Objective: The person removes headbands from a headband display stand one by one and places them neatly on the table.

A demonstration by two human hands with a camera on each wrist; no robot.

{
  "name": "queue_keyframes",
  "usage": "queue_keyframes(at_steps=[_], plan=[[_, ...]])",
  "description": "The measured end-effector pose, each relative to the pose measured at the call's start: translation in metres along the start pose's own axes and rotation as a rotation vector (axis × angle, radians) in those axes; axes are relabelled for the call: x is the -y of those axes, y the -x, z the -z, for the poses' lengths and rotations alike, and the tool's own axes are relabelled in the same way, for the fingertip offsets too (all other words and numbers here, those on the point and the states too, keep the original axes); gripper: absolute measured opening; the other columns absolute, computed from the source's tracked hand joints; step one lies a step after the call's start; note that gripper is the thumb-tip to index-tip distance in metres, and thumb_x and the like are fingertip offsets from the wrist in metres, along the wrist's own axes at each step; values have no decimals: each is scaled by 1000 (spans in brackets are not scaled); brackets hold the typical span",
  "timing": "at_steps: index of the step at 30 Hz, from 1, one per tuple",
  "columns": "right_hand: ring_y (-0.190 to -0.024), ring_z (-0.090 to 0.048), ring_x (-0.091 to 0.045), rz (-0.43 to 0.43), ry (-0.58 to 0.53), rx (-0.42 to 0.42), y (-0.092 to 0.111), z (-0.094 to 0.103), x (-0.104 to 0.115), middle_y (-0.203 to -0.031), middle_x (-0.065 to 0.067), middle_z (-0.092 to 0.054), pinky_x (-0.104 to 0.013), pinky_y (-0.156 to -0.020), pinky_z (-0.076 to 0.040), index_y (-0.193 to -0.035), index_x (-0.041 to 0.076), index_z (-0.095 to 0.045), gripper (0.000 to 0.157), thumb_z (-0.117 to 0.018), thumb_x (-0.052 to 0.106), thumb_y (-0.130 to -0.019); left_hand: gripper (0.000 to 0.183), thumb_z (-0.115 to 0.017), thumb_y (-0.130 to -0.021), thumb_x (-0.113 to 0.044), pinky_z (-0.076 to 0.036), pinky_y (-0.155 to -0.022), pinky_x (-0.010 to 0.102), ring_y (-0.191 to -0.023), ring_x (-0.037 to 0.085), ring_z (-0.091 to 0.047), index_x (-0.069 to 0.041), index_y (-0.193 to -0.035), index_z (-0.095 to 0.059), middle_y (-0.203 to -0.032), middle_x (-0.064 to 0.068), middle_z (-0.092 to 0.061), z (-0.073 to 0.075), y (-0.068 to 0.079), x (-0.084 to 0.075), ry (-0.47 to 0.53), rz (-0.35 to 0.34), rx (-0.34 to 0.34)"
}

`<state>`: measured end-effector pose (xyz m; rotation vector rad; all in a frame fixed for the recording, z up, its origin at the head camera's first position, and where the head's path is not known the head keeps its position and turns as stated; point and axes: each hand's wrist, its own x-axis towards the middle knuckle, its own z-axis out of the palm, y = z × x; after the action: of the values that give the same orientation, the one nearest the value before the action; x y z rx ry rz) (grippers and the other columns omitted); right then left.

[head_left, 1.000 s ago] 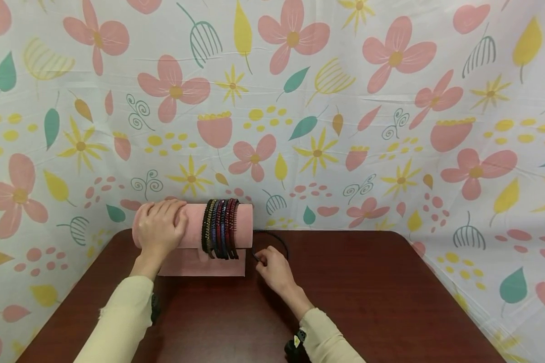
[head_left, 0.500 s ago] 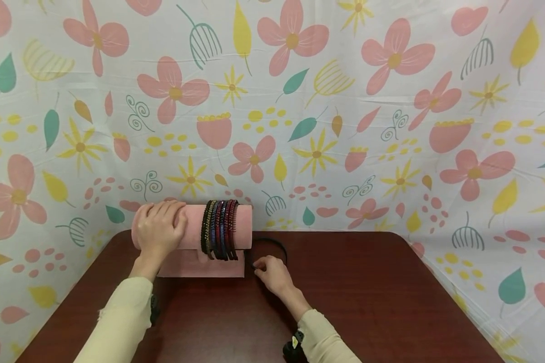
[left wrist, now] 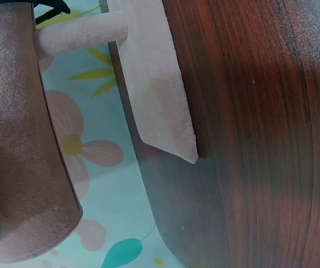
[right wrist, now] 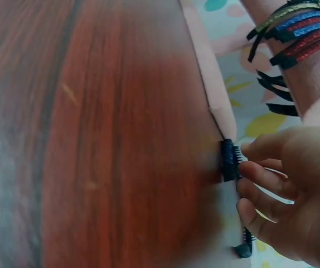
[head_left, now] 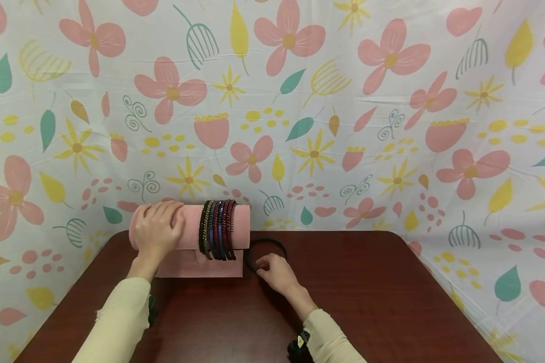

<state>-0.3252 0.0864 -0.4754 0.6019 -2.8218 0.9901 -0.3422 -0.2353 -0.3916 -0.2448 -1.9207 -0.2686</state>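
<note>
"Near the right hand (head_left: 277,273)?"
"Dark headband (right wrist: 227,161), just beyond a narrow grip, loop curving away; cannot tell whether pinched."
"And the left hand (head_left: 159,227)?"
"Farther left, gripping a pink roll (head_left: 192,225)."

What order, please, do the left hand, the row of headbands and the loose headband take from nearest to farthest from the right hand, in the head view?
1. Loose headband: beside the right hand.
2. Row of headbands: left of it, around the pink roll.
3. Left hand: farthest left, on the roll's left part.
</note>
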Motion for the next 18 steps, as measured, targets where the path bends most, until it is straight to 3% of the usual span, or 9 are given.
queue_keyframes(at_steps=[18], plan=[[-96,-67,-21,59,-65,-156,6,27,10,-106,-1,-68,-37,-80,-55,-113,12,-70,22,-68,20,-93,39,-46,-94,-35,-44,-98,52,-96,32,-70,-11,-100,-76,-103,10,-76,1,-1,0,-1,-5,16]])
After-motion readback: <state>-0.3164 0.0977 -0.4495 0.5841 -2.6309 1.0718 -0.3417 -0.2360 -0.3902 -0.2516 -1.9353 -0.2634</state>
